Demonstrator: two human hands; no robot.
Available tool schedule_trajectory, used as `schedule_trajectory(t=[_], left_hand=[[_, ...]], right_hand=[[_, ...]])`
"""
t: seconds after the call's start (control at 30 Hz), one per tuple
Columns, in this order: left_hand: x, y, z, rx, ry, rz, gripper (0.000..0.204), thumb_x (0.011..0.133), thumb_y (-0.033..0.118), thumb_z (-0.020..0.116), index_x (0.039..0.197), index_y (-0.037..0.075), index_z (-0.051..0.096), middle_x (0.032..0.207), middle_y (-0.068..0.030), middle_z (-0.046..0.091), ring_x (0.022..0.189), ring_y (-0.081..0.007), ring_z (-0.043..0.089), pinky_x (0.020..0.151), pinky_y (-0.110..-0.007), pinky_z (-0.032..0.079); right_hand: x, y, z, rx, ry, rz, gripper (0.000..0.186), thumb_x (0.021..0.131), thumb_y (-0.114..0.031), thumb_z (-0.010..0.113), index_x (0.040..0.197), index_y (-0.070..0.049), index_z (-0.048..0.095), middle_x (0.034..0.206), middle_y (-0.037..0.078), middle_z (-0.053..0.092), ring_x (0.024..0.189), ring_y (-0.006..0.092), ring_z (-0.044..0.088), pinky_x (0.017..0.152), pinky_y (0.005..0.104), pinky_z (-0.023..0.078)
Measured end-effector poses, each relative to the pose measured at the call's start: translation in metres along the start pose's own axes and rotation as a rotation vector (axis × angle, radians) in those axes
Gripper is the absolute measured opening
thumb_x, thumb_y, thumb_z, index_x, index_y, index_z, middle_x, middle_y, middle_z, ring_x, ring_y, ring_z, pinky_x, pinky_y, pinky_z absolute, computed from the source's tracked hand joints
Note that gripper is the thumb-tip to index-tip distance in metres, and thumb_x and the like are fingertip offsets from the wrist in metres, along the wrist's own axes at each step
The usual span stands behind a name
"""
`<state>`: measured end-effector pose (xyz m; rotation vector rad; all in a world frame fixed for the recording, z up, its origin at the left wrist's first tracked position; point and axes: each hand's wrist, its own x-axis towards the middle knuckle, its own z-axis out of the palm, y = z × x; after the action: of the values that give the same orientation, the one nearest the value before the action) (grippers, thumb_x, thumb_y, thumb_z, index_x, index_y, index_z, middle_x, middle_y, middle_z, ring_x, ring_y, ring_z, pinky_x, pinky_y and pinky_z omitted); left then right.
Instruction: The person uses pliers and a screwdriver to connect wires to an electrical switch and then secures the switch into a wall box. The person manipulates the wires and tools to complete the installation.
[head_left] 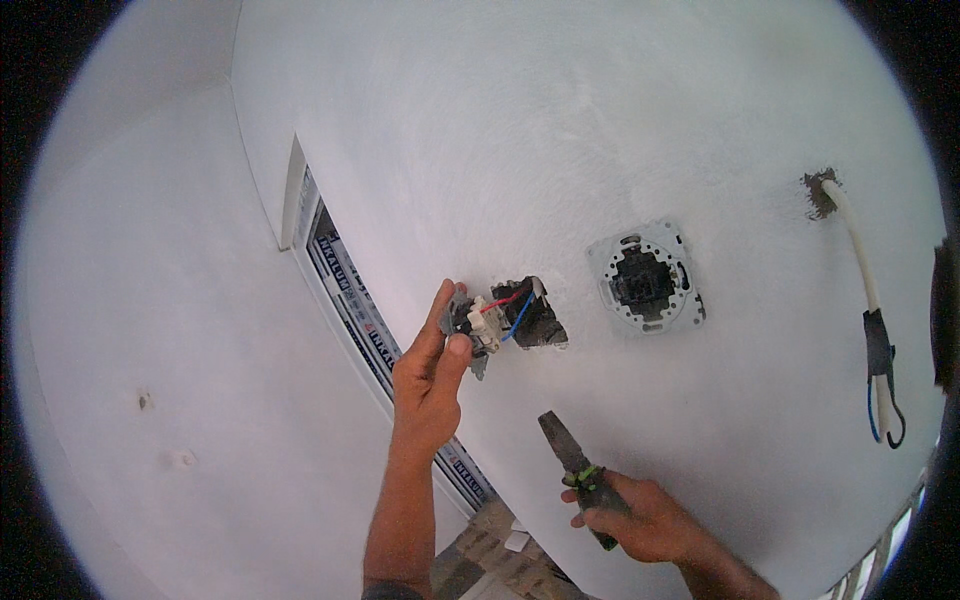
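My left hand (432, 375) grips a switch or socket insert (480, 325) with a grey metal frame and a cream back, between thumb and fingers. A red wire (501, 302) and a blue wire (519, 317) run from the insert to the dark open wall box (540, 318) just right of it. Lower down, my right hand (640, 518) is wrapped around the black and green handle of a dark, flat-bladed tool (562, 440). Its squared tip points up and left, apart from the insert. The tool's exact kind is unclear.
Another insert (647, 279) is mounted in the white wall, right of the open box. Farther right, a white cable (857, 245) with a taped end and bare-hanging wires comes out of a rough hole. A window or door frame (350, 285) runs diagonally on the left.
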<state>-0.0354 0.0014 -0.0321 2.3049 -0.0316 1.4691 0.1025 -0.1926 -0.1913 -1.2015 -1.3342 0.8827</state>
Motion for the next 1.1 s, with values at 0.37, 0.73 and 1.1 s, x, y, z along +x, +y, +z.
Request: schedule_trajectory(t=[0.37,0.73,1.1], left_hand=[[0.005,0.001,-0.003,-0.059,-0.020,-0.038,0.059,0.103,0.036,0.058,0.151,0.002,0.047,0.137,-0.0214,0.062,0.127,-0.0263,0.060,0.107,-0.045,0.048],[0.005,-0.027,-0.009,-0.239,0.001,-0.036,0.086,0.083,0.040,0.080,0.151,0.000,0.045,0.143,-0.0227,0.056,0.135,-0.0328,0.053,0.113,-0.050,0.044],[0.009,-0.024,0.036,-0.467,0.082,-0.011,0.054,0.078,0.019,0.091,0.118,0.001,0.060,0.095,-0.0083,0.067,0.079,-0.0088,0.064,0.070,-0.023,0.059]], right_hand=[[0.003,0.039,-0.001,0.102,-0.073,-0.001,0.049,0.104,-0.019,0.057,0.145,0.004,0.046,0.130,0.017,0.065,0.113,0.0233,0.067,0.097,0.0397,0.053],[-0.006,0.044,-0.002,0.238,-0.080,0.072,0.048,0.102,-0.015,0.058,0.145,0.005,0.046,0.131,0.019,0.065,0.112,0.0261,0.068,0.098,0.0420,0.053],[-0.005,0.075,0.025,0.302,0.143,0.119,0.050,0.099,-0.018,0.065,0.139,0.007,0.051,0.127,0.020,0.067,0.105,0.0291,0.070,0.091,0.0446,0.055]])
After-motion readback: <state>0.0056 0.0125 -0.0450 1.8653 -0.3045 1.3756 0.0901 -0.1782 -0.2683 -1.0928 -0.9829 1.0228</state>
